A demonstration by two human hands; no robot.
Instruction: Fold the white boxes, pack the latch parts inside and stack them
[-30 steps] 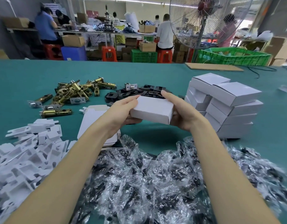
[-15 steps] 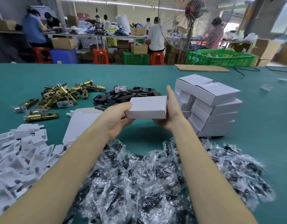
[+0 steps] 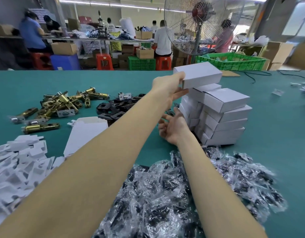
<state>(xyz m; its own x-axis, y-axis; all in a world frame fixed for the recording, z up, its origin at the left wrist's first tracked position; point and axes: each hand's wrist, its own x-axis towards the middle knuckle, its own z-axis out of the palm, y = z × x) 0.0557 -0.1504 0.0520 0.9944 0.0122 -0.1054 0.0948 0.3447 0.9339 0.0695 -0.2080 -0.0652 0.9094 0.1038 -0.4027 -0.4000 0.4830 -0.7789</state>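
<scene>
My left hand [image 3: 168, 87] grips a closed white box [image 3: 199, 75] by its near end and holds it just above the stack of white boxes [image 3: 223, 117]. My right hand [image 3: 172, 127] hangs low beside the stack's left side, palm up, fingers relaxed, holding nothing. Brass latch parts [image 3: 62, 103] lie in a heap at the left. Black plates [image 3: 117, 109] lie behind my left forearm. A pile of flat unfolded boxes [image 3: 86, 133] lies left of my arm.
White cardboard inserts [image 3: 17, 162] cover the near left of the green table [image 3: 277, 143]. Clear bags of black parts [image 3: 191, 194] fill the near middle. A standing fan [image 3: 198, 24] and a green crate [image 3: 234, 61] stand beyond the far edge. People work in the background.
My right hand let go of the box and dropped beside the stack. My left hand carried the box up and right to just over the stack's top.
</scene>
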